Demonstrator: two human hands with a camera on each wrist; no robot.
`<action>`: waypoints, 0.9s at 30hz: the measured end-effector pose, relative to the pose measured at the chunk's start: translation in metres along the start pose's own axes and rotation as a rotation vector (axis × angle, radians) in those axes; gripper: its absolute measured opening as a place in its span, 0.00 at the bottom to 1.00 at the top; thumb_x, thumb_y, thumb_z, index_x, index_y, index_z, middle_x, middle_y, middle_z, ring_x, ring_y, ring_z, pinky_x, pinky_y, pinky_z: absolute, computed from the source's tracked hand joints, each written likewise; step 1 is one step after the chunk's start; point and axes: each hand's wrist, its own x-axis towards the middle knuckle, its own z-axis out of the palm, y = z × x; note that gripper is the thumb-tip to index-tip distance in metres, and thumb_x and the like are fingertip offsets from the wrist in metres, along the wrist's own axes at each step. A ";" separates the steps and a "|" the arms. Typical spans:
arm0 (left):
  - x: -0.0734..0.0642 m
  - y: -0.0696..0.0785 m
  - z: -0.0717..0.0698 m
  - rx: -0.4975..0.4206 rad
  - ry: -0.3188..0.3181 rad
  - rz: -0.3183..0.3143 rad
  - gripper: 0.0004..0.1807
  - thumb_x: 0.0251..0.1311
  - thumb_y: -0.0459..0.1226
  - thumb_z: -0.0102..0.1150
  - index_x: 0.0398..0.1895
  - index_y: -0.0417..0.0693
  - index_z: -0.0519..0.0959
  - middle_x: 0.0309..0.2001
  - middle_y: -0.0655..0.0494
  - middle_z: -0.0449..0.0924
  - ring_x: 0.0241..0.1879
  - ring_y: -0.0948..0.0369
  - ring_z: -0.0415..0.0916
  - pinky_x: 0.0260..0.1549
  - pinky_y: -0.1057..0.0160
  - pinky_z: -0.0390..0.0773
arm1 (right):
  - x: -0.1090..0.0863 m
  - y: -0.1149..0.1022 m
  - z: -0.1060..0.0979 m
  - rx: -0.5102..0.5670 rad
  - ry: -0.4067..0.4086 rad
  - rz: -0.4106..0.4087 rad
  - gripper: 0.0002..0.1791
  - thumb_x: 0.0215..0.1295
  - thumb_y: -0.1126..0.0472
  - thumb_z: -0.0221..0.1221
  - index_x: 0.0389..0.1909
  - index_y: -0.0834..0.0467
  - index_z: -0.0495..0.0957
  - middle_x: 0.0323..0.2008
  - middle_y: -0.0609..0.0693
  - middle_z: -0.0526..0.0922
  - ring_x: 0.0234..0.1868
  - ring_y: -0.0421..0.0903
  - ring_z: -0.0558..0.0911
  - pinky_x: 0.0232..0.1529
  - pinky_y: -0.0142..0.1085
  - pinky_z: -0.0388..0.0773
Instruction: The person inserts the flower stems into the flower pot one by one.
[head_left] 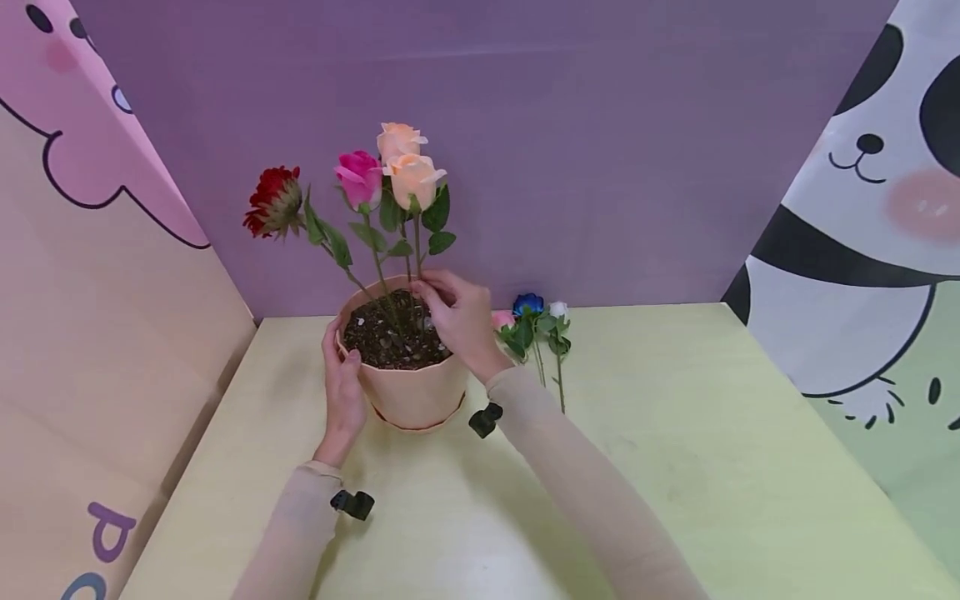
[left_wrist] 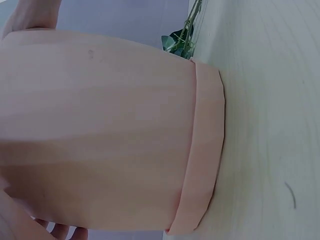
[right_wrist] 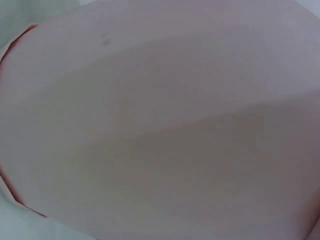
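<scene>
A peach-coloured flower pot [head_left: 416, 396] on a saucer stands upright on the table, filled with dark soil [head_left: 393, 337]. My left hand [head_left: 345, 404] holds its left side, the thumb near the rim. My right hand [head_left: 468, 321] pinches the lower stem of the front peach rose [head_left: 415, 181], just above the soil over the pot's right side. Behind that bloom is another peach rose [head_left: 400, 139]. A magenta rose [head_left: 360, 177] and a leaning red flower [head_left: 273, 202] also rise from the pot. The pot wall [right_wrist: 165, 125] fills the right wrist view, hiding the right fingertips there.
Right of the pot, a blue rose [head_left: 528, 305], a white rose [head_left: 558, 310] and a partly hidden pink flower [head_left: 502, 319] lie on the pale table [head_left: 675, 467]. A purple backdrop [head_left: 600, 167] rises behind, with printed panels at both sides.
</scene>
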 end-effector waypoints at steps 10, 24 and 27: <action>0.001 -0.001 0.002 -0.001 -0.009 0.006 0.37 0.75 0.47 0.38 0.85 0.51 0.50 0.87 0.50 0.43 0.87 0.46 0.41 0.83 0.35 0.42 | -0.012 0.009 -0.010 0.042 0.083 0.005 0.12 0.70 0.65 0.68 0.50 0.65 0.89 0.44 0.60 0.93 0.43 0.56 0.93 0.45 0.41 0.89; -0.002 -0.005 -0.002 0.013 -0.016 0.026 0.39 0.74 0.49 0.39 0.86 0.51 0.49 0.87 0.49 0.42 0.87 0.46 0.36 0.82 0.33 0.42 | -0.022 0.011 -0.025 0.086 0.100 0.046 0.13 0.72 0.64 0.66 0.53 0.64 0.88 0.49 0.61 0.92 0.47 0.58 0.92 0.46 0.27 0.86; -0.002 -0.004 -0.002 0.012 -0.018 0.031 0.38 0.75 0.49 0.38 0.86 0.52 0.49 0.87 0.50 0.43 0.87 0.46 0.36 0.82 0.33 0.42 | -0.024 0.013 -0.032 0.049 0.105 0.036 0.14 0.72 0.63 0.67 0.54 0.64 0.87 0.50 0.60 0.92 0.47 0.56 0.92 0.46 0.34 0.88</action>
